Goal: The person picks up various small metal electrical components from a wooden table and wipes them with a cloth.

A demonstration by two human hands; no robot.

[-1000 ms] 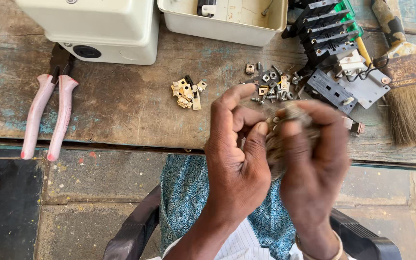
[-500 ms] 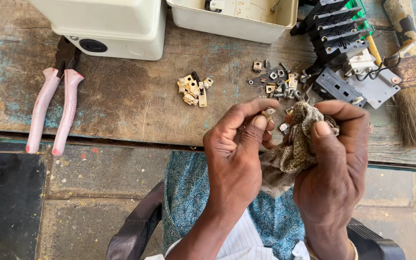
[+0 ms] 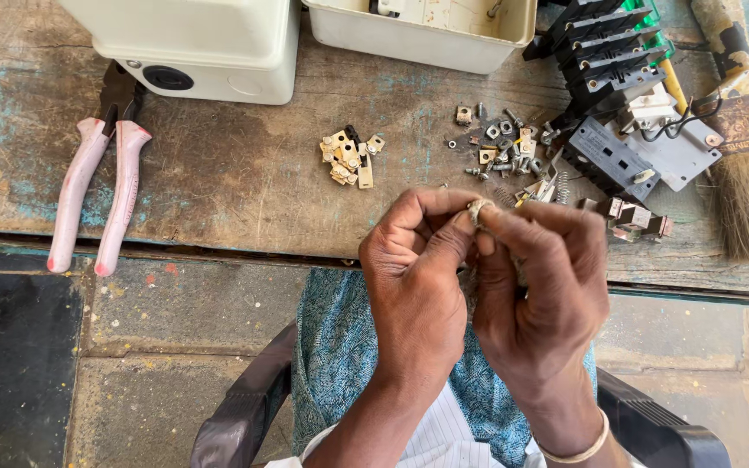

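Both hands [image 3: 478, 277] pinch a small metal piece [image 3: 476, 209] together; its axis is unclear.

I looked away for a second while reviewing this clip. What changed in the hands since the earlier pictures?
The right hand has closed in against the left hand; the mottled rag it held open is now almost hidden between them. Both sets of fingertips now pinch a small metal part. The pliers and brass pieces stayed put.

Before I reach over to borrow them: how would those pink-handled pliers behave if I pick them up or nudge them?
The pliers look rigid and probably heavy for their size. They lie flat on the worn wooden bench, so a push should slide them, not roll them. The handles may swing apart when lifted.
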